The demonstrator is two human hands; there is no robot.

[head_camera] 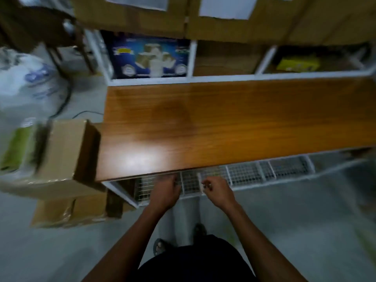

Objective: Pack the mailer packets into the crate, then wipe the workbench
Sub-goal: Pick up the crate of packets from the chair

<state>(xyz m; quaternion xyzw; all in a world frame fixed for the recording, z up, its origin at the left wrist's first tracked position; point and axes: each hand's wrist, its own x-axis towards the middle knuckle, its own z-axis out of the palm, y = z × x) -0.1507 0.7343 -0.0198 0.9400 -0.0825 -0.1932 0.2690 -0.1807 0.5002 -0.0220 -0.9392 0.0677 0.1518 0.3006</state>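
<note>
Both hands are held low at the near edge of the bench [234, 119], over a white wire rack [244, 176] tucked beneath it. The left hand [163, 193] is seen from the back, its fingers curled down at the rack's mesh; whether anything is gripped cannot be told through the blur. The right hand [218, 191] is curled too, fingertips drawn together near a white divider of the rack, and a grip cannot be confirmed there either. The wooden top of the bench is lit by a glare patch. A cardboard box [67, 151] is butted against the bench's left end, with another box [69, 210] on the floor below. No mailer packets or crate can be made out. A blue printed carton [150, 55] is shelved behind the bench.
</note>
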